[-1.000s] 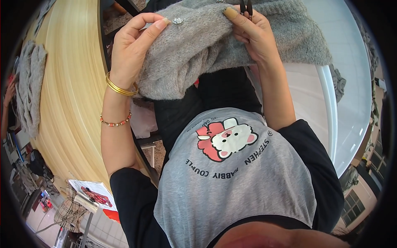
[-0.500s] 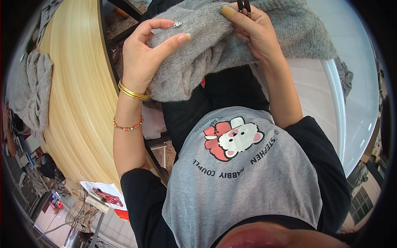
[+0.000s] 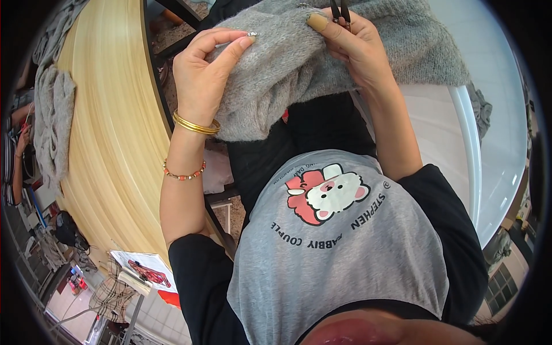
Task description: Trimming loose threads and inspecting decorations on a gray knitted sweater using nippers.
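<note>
A fuzzy grey knitted garment [image 3: 276, 63] lies bunched over my lap and spreads toward the white surface on the right. My left hand [image 3: 204, 72] is above its left part, thumb and index fingertips pressed together; whatever is between them is too small to make out. In my right hand [image 3: 357, 49] sits a pair of small dark thread snips [image 3: 340, 11], blades pointing away from me. That hand's thumb wears a tan cover [image 3: 317, 22] and presses on the knit. The fingers beneath are partly hidden.
A light wooden table [image 3: 109, 126] curves along my left, with another grey knit piece [image 3: 53, 121] on its far edge. Beyond it show a person's arms [image 3: 22, 141]. A white sheet with a red picture [image 3: 146, 271] lies at the table's near end. On the right is a white glossy surface [image 3: 500, 138].
My left thumb and index finger, apart before, have closed into a pinch. My right hand stays nearly in place with the snips. The person's arms beyond the table show more.
</note>
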A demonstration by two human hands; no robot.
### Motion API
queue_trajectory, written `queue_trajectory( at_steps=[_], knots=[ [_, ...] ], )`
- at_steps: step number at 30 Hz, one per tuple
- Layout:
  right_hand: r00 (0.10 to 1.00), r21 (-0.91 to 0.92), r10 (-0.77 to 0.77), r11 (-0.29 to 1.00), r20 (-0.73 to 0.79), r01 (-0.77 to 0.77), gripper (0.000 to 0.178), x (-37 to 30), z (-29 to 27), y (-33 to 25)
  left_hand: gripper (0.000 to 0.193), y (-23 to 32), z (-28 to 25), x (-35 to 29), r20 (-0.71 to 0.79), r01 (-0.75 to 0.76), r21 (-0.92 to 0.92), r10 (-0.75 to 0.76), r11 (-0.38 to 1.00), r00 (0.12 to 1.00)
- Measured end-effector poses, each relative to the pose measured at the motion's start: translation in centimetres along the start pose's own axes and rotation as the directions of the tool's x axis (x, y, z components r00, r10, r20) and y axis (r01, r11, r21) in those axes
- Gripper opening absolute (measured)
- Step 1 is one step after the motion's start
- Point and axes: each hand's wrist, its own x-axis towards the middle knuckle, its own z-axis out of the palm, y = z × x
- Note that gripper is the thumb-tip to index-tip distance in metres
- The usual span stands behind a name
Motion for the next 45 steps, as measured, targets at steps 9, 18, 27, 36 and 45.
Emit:
queue_trajectory(
  at_steps=[9, 18, 27, 36, 45],
  knots=[
    [1.0, 0.002, 0.016, 1.0, -0.009, -0.016, 0.014, -0.3, 0.1, -0.1, 0.011, -0.5, -0.2, -0.2, -0.041, 0.065, -0.058, -0.067, 0.996, 0.997],
    [0.99, -0.069, 0.137, 0.988, 0.009, -0.137, 0.015, -0.4, -0.3, -0.2, 0.008, -1.3, -0.5, 0.2, -0.101, -0.119, 0.106, 0.13, 0.987, 0.986],
    [0.999, -0.521, -0.035, 0.853, -0.013, 0.023, 0.027, -0.2, 1.5, -0.2, 0.008, -2.1, -1.5, 0.6, -0.061, -0.244, 0.171, 0.257, 0.955, 0.964],
    [0.843, -0.397, -0.439, 0.745, 0.311, 0.535, 0.031, -0.6, 4.1, -2.2, 0.01, -0.1, -1.3, 0.6, -0.054, -0.2, -0.095, 0.196, 0.975, 0.979],
    [0.816, -0.449, -0.45, 0.683, 0.363, 0.576, 0.032, 0.0, 4.2, -2.7, 0.007, 0.5, -1.1, 0.5, -0.079, -0.201, -0.059, 0.196, 0.978, 0.977]
  ],
)
